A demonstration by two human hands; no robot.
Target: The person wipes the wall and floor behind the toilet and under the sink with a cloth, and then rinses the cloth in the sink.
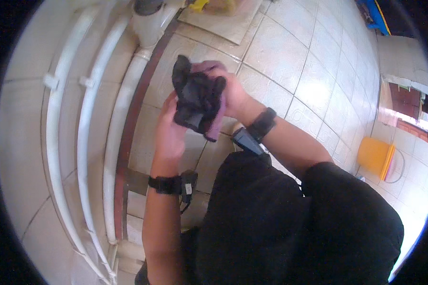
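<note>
Both hands meet around a crumpled black-and-mauve bundle that looks like work gloves (193, 92), with dark coated faces, finger-like ends and a dark-edged mauve cuff. My left hand (170, 128) grips it from the lower left, its fingertips hidden behind the fabric. From the right, my right hand (230, 92) is closed on the mauve side. Motion blur softens the fingers and the bundle, so I cannot tell whether it is one glove or a pair. Each wrist carries a black strap with a small device.
White pipes (57, 118) run along the tiled wall at left, beside a dark red strip (138, 109). A pale board (223, 21) with yellow items lies at the top. On the tiled floor (280, 52) at right stands a yellow bucket (373, 156).
</note>
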